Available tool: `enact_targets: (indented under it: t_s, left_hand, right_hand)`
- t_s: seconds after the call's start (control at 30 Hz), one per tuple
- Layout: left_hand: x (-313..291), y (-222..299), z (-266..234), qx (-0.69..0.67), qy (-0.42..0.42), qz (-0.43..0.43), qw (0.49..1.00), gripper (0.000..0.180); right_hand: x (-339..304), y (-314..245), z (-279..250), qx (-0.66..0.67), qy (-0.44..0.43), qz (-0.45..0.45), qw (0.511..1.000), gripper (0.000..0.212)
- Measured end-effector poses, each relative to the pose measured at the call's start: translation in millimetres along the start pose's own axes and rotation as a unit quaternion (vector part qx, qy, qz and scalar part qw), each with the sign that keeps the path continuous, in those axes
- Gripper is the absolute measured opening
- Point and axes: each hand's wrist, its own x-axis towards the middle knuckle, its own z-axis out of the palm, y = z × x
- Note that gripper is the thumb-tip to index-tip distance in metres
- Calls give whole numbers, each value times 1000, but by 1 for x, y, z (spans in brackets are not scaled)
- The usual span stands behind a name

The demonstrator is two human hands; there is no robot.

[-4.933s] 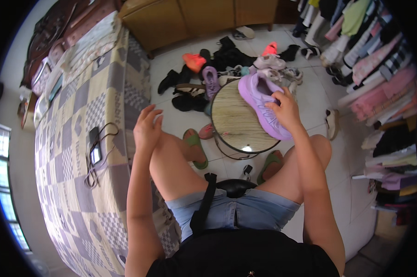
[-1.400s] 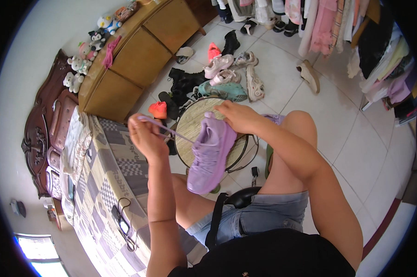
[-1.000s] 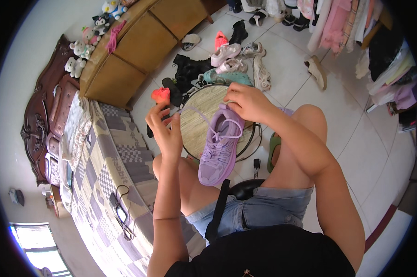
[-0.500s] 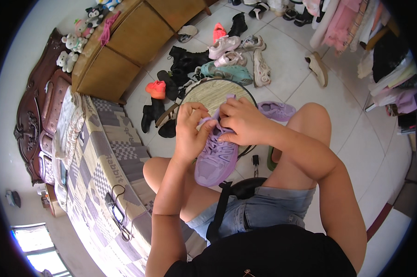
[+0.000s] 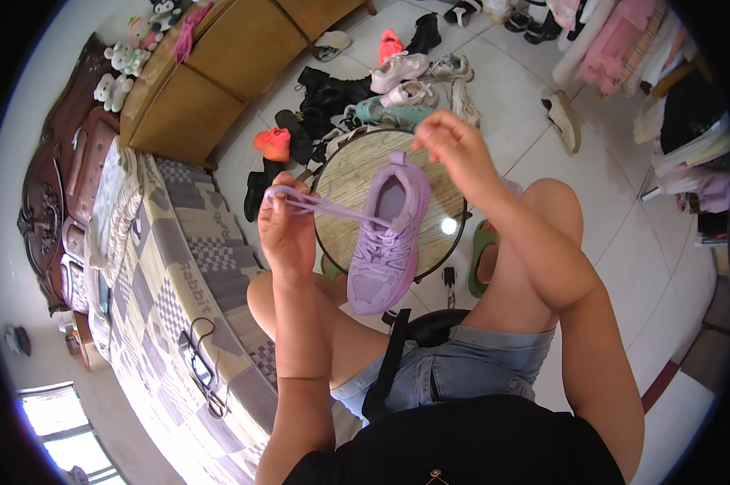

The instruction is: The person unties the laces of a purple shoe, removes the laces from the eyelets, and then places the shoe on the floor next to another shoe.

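A lavender sneaker (image 5: 387,242) lies on a small round wood-topped table (image 5: 340,162), its heel away from me and its toe past the near rim. My left hand (image 5: 288,230), left of the sneaker, is closed on its lavender shoelace (image 5: 332,212). The lace stretches taut from the top eyelets to my fingers and loops over them. My right hand (image 5: 460,153) is raised beyond the heel at the right, fingers loosely bent and apart, touching neither sneaker nor lace. Nothing shows in it.
Many shoes and boots (image 5: 324,101) lie heaped on the tiles behind the table. A single beige shoe (image 5: 562,121) lies at the right, near hanging clothes (image 5: 615,48). A bed (image 5: 179,283) with a phone and cable (image 5: 199,368) is at my left, beside a wooden cabinet (image 5: 243,65).
My left hand has moved left, drawing the lace out from the sneaker. My right hand has let go and risen up and right. The sneaker's opening and the tabletop are now uncovered.
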Motion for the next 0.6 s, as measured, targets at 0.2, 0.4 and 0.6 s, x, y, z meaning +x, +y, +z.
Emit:
enact_targets:
  t_s: [0.2,0.4,0.6]
  left_hand:
    - [8,9,-11,195,260,60,944,18]
    - [6,12,-24,453,193,202,846,29]
    - [0,2,35,626,-114,242,732,23]
  right_hand:
    - [-34,11,48,-270,-172,-228,920,12]
    - [-28,2,38,-236,-183,-52,953,18]
    - [-41,12,50,-356,-186,-221,889,23]
